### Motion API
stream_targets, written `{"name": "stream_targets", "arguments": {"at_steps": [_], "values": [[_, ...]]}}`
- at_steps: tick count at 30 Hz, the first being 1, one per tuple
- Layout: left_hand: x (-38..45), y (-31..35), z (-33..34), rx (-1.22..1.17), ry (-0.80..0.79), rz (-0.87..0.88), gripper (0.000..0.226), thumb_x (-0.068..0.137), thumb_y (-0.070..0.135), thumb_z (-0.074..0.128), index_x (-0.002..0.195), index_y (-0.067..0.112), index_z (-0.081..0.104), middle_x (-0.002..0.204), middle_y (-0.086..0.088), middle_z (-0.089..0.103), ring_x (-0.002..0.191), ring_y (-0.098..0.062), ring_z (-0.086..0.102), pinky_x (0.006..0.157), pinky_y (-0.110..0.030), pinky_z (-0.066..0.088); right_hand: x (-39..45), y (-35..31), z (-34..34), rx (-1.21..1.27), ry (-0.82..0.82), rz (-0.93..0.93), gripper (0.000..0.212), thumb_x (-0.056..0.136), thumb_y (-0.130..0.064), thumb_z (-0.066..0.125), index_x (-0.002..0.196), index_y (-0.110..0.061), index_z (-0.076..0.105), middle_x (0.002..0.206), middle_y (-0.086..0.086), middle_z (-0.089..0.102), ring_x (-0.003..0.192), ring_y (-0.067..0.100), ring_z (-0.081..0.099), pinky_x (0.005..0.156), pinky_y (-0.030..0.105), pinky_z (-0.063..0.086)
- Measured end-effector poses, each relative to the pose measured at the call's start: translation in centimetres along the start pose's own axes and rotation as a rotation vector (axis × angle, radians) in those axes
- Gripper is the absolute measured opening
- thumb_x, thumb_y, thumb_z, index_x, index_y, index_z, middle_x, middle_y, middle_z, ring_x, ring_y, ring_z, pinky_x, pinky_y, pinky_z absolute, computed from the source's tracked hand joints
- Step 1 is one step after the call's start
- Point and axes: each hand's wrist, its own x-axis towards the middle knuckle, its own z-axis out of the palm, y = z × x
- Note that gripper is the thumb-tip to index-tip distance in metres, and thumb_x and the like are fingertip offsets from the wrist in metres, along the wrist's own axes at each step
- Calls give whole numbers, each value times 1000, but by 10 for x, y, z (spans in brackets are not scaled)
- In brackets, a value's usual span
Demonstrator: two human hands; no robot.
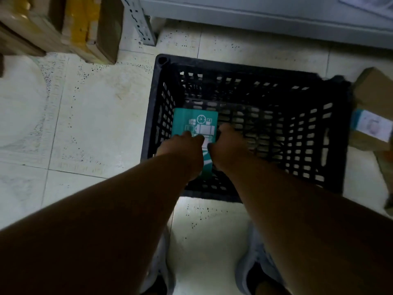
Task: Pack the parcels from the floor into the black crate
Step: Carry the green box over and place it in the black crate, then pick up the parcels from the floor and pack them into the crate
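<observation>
Reaching down into the black crate, we hold a flat teal parcel with both hands, close together at its near end. Our left hand curls over its left edge and our right hand grips its right edge, fingers bent round the glossy wrapper with its white printed icons. The parcel sits inside the crate at about nine o'clock, against the left wall; whether it touches the bottom we cannot tell. The crate is hard plastic, a square lattice of slots, standing on pale speckled floor tiles. Just beside it at three o'clock lies a brown cardboard box bearing a white label. More cardboard boxes stand at eleven o'clock, beside a grey perforated metal post.
</observation>
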Motion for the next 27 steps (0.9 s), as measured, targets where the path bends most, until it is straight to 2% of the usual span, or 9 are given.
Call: {"name": "stream_targets", "arguments": {"at_steps": [4, 7, 10, 13, 17, 21, 27], "values": [[-72, 25, -37, 31, 197, 75, 65, 85, 22, 63, 144, 21, 34, 139, -11, 46, 123, -32, 49, 98, -49, 47, -72, -11, -64, 75, 126, -80, 38, 87, -16, 63, 123, -11, 54, 120, 13, 62, 111, 29, 59, 90, 34, 49], [-123, 48, -78, 10, 338, 132, 55, 90, 26, 56, 141, 17, 39, 139, -10, 50, 121, -30, 51, 99, -47, 46, -128, -15, -119, 58, 209, -104, 31, 89, -17, 58, 119, -11, 55, 117, 14, 61, 109, 30, 58, 93, 37, 47], [-168, 73, -117, -38, 401, 204, 54, 89, 27, 56, 139, 17, 40, 137, -10, 51, 121, -31, 51, 100, -48, 45, -183, -16, -168, 72, 298, -101, 29, 88, -24, 56, 115, -14, 56, 113, 11, 62, 103, 27, 60, 93, 42, 51], [-210, 100, -147, -69, 462, 290, 52, 90, 29, 54, 137, 17, 39, 135, -10, 52, 121, -30, 50, 101, -49, 43, -231, -11, -211, 87, 370, -45, 31, 91, -23, 55, 120, -14, 53, 118, 10, 58, 106, 26, 57, 92, 38, 50], [-259, 143, -169, -14, 456, 428, 52, 91, 26, 50, 141, 18, 37, 139, -9, 48, 125, -30, 45, 106, -48, 39, -291, 8, -254, 159, 479, 39, 39, 93, -24, 52, 130, -14, 48, 125, 11, 55, 113, 28, 55, 91, 37, 46], [-293, 189, -168, -7, 455, 544, 52, 93, 29, 50, 143, 21, 36, 142, -7, 45, 128, -27, 42, 108, -45, 37, -335, 40, -279, 228, 559, 100, 46, 94, -24, 57, 138, -15, 45, 138, 9, 48, 127, 27, 48, 102, 37, 42], [-303, 266, -127, 7, 429, 623, 48, 94, 29, 51, 141, 22, 38, 139, -4, 46, 125, -22, 43, 103, -38, 37, -356, 125, -292, 278, 662, 170, 49, 89, -25, 62, 135, -17, 48, 131, 5, 52, 116, 24, 54, 91, 34, 46]]}}
